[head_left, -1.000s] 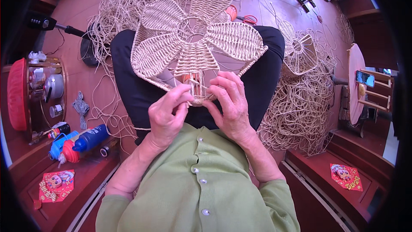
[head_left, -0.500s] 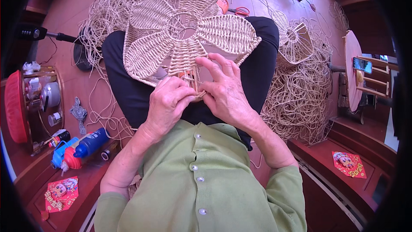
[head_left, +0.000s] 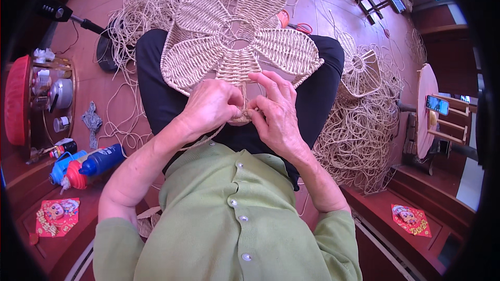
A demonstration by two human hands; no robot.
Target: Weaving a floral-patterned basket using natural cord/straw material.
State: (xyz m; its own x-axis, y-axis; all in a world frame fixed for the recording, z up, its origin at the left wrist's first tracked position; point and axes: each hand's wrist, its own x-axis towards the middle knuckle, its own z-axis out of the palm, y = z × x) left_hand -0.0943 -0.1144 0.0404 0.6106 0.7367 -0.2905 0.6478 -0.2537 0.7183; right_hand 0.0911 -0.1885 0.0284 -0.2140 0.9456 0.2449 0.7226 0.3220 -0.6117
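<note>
A woven straw basket (head_left: 238, 67) with a flower-shaped face of rope petals lies across my lap, between my knees. My left hand (head_left: 211, 105) is closed at its near rim, thumb and fingers pinching a thin straw cord (head_left: 208, 139). The cord's tail slants down to the left over my shirt. Right beside it, my right hand (head_left: 277, 109) pinches the same wrapped rim with thumb and forefinger. Its other fingers reach up against the nearest petal (head_left: 238, 67). The exact spot where the cord meets the rim is partly covered by my fingertips.
Loose cord heaps (head_left: 354, 140) lie to the right and far left. A second woven piece (head_left: 359, 70) rests on the right heap. Red-handled scissors (head_left: 302, 28) lie beyond the basket. Bottles (head_left: 101, 160) stand at left, near a grey kettle (head_left: 62, 93). A phone (head_left: 437, 105) is at right.
My left hand has shifted, and a cord tail now shows trailing from it. My right hand stays at the rim. The whole view has swung slightly.
</note>
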